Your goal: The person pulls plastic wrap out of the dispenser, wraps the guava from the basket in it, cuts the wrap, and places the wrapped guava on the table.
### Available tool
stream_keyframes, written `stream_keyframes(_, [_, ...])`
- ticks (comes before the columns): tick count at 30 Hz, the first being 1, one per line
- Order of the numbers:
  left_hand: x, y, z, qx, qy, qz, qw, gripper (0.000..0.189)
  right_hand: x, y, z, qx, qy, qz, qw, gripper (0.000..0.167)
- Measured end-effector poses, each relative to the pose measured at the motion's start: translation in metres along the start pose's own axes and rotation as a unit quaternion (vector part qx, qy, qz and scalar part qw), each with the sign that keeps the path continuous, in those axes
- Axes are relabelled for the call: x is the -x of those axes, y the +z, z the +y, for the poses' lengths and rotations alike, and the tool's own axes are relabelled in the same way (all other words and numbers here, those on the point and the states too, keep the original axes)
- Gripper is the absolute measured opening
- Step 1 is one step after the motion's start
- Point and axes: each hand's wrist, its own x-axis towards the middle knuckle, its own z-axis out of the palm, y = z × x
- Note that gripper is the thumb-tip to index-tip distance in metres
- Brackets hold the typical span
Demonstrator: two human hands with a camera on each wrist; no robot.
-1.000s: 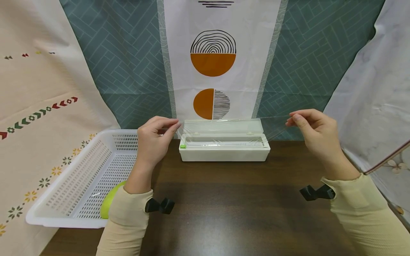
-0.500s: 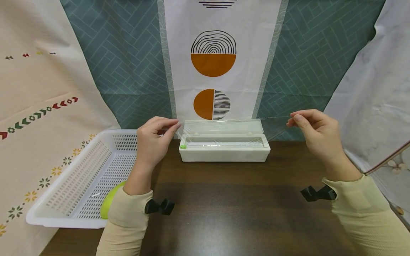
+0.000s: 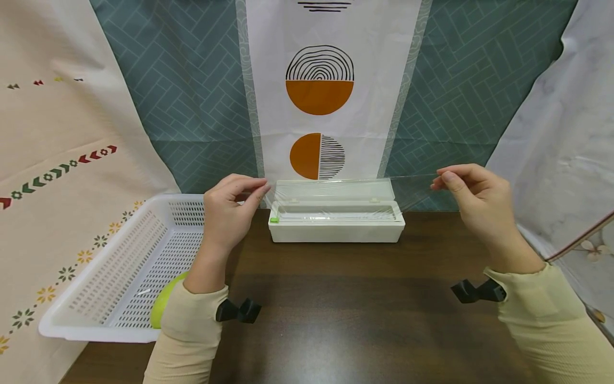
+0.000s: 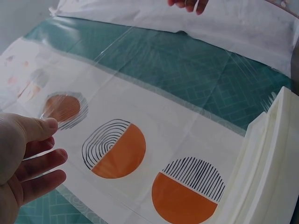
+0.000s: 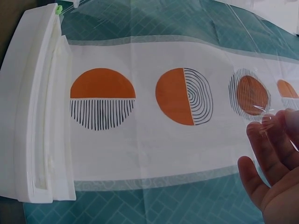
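Note:
A sheet of clear plastic wrap (image 3: 412,188) stretches between my two hands above a white cling film dispenser (image 3: 336,232). At the back of the table the dispenser stands with its lid (image 3: 336,190) raised, and the film runs up out of it. My left hand (image 3: 232,210) pinches one corner of the wrap between thumb and forefinger, beside the dispenser's left end. Farther out to the right, my right hand (image 3: 482,205) pinches the other corner in the same way. A small green slider (image 3: 274,220) sits at the dispenser's front left corner.
A white perforated basket (image 3: 101,333) stands at the left on the brown table (image 3: 345,309). Inside it lies a yellow-green rounded thing (image 3: 165,304), partly hidden by my left forearm. Patterned cloths hang behind and at both sides.
My right hand has moved very slightly to the right, with the wrap still pinched. The left hand has barely shifted, and the dispenser stays in place.

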Motion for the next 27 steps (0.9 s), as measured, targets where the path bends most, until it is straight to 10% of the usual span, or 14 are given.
stream_keyframes(27, [-0.0023, 0.0007, 0.0033, 0.007, 0.016, 0.0, 0.9999, 0.013, 0.0005, -0.0026, -0.0021, 0.023, 0.009, 0.008, 0.9997, 0.012])
